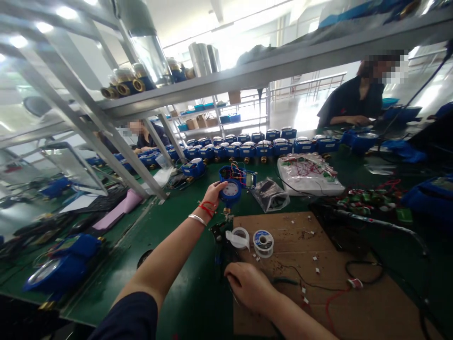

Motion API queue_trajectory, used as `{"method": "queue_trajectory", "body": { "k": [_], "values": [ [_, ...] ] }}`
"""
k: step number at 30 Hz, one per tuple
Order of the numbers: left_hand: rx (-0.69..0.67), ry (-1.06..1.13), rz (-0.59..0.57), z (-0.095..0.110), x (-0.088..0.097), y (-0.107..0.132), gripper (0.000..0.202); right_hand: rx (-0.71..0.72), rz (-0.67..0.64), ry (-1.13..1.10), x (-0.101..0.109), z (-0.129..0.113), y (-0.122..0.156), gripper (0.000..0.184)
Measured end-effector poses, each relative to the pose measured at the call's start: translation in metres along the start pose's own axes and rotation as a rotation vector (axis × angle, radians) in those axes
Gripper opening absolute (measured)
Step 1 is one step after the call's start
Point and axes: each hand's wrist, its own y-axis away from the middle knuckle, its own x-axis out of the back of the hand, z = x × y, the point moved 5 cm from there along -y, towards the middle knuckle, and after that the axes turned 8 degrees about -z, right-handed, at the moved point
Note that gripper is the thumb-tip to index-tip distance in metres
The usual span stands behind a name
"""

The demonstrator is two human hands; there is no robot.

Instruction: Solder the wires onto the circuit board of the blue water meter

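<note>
My left hand [213, 192] is stretched out across the green bench and grips a blue water meter [230, 190] with a round white dial; red and coloured wires and a small display module [249, 178] sit just behind it. My right hand [247, 285] rests closer to me at the edge of a brown cardboard sheet [318, 264], fingers curled down over a dark object that I cannot make out. A solder spool [263, 242] and a roll of tape [239, 237] lie between the two hands.
A long row of blue meters [255, 148] lines the far side. A clear bag of wired parts [307, 172], a grey bag [271, 193] and another blue meter [60, 269] lie around. A metal shelf frame [106, 137] rises at left. Two people work opposite.
</note>
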Motion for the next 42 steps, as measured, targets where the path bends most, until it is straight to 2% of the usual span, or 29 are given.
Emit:
{"method": "queue_trajectory", "body": {
  "k": [4, 7, 9, 13, 17, 19, 22, 27, 30, 33, 37, 42],
  "values": [
    [-0.039, -0.008, 0.008, 0.042, 0.015, 0.063, 0.035, 0.041, 0.023, 0.012, 0.001, -0.003, 0.000, 0.023],
    [-0.009, -0.005, 0.035, 0.052, 0.029, 0.130, 0.034, 0.083, 0.017, 0.013, 0.003, -0.008, 0.002, 0.022],
    [0.035, 0.007, 0.068, 0.048, 0.039, 0.178, 0.034, 0.110, 0.009, 0.008, 0.004, -0.013, 0.004, 0.022],
    [0.135, 0.066, 0.154, 0.024, 0.052, 0.265, 0.033, 0.131, -0.001, -0.015, 0.006, -0.014, 0.007, 0.024],
    [0.185, 0.172, 0.259, 0.003, 0.056, 0.319, 0.028, 0.122, 0.089, -0.020, 0.012, -0.008, 0.008, 0.022],
    [0.188, 0.220, 0.288, -0.004, 0.057, 0.332, 0.027, 0.107, 0.154, -0.030, 0.017, -0.009, 0.008, 0.021],
    [0.181, 0.250, 0.272, -0.009, 0.059, 0.341, 0.028, 0.071, 0.218, -0.078, 0.025, -0.019, 0.004, 0.021],
    [0.174, 0.289, 0.260, -0.017, 0.064, 0.339, 0.027, 0.081, 0.224, -0.209, 0.028, -0.043, -0.014, 0.038],
    [0.186, 0.303, 0.287, -0.020, 0.067, 0.338, 0.026, 0.063, 0.260, -0.311, 0.022, -0.042, -0.022, 0.043],
    [0.205, 0.284, 0.311, -0.021, 0.069, 0.339, 0.027, 0.054, 0.299, -0.295, 0.017, -0.039, -0.021, 0.041],
    [0.207, 0.245, 0.331, -0.021, 0.068, 0.339, 0.028, 0.101, 0.288, -0.243, 0.013, -0.041, -0.016, 0.039],
    [0.227, 0.216, 0.392, -0.021, 0.068, 0.340, 0.029, 0.109, 0.221, -0.305, 0.007, -0.039, -0.017, 0.044]
  ]
}}
